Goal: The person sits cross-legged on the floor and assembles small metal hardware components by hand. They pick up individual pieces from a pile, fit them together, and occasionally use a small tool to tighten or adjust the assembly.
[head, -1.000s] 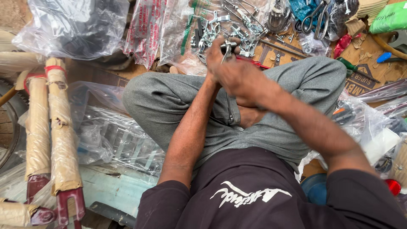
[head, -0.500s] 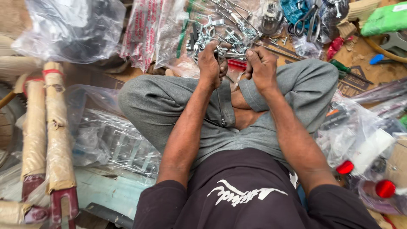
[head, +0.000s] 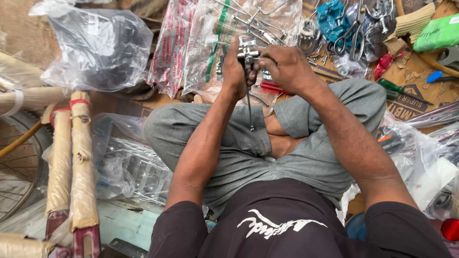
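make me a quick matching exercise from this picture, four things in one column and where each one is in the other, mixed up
Things:
1. scissors
2. green packet
3. paper-wrapped bicycle frame
4. metal part with a thin rod

Places:
A. far left, beside the person's knee
B. held between left hand and right hand
C. top right corner
D. on the blue bag, upper right of the hands

Pairs: 1-D, 2-C, 3-A, 4-B

Flattened brown cardboard covered the floor under even daylight. Left of it lay clear plastic bags, and further left paper-wrapped frame tubes beside what looked like a wheel rim.
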